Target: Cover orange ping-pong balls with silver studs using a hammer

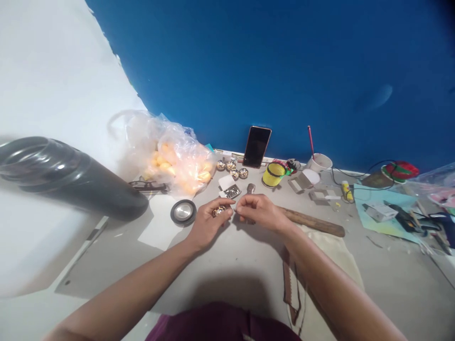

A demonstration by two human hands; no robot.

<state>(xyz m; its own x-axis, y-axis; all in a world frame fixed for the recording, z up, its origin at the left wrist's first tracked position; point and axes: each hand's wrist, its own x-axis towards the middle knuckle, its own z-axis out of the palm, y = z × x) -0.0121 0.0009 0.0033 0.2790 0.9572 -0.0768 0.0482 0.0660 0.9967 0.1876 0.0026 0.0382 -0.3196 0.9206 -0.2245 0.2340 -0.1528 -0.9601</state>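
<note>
Taking the two hands as the clock's centre, the left hand (pixel 209 219) is curling around one studded ball (pixel 219 211), its thumb and fingers closing on the sides. The right hand (pixel 258 210) is pressing thumb and fingertips together just beside it, at three o'clock from the ball; whether something tiny is sitting between them, I cannot tell.

At twelve o'clock one small open box (pixel 232 191) is holding many metallic bits, too small to count, and beyond it four more balls (pixel 234 174) are lying in a cluster. One phone (pixel 256 147) is leaning on the blue wall (pixel 284 71) at one o'clock. One yellow container (pixel 273 175) is standing between one and two, and one white cup (pixel 320 162) is holding one red pencil (pixel 311 142) at two.

At three o'clock one wooden handle (pixel 316 222) is lying; further out, one yellow tube (pixel 347 192) is carrying markings too small to read. One round dark dish (pixel 183 212) is resting at nine, and one clear bag (pixel 170 156) is bulging with yellow-orange pieces at ten.
</note>
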